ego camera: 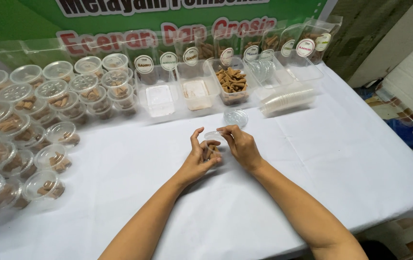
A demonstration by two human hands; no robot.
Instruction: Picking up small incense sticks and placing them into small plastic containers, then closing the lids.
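Filling the left side of the white counter are many small lidded cups, stacked and laid in rows, each showing brown cone-shaped pieces through its clear lid; these look finished. A few more lie on their sides at the near left edge.

At the middle, the left hand has its grip closed around a small clear cup with brown cones inside, held just above the counter. The right hand pinches a clear lid over the cup's mouth, fingertips curled on its rim; the lid seems to sit on top but I cannot tell whether it is pressed fully shut. So this cup looks filled and at the closing step.

Just beyond the hands lies a loose lid on the counter. Behind it stand clear rectangular tubs: two with pale contents and one open tub of cones, still holding a good supply. To the right lies a sleeve of empty cups on its side, so, judging by that stock, plenty of cups remain unfilled.
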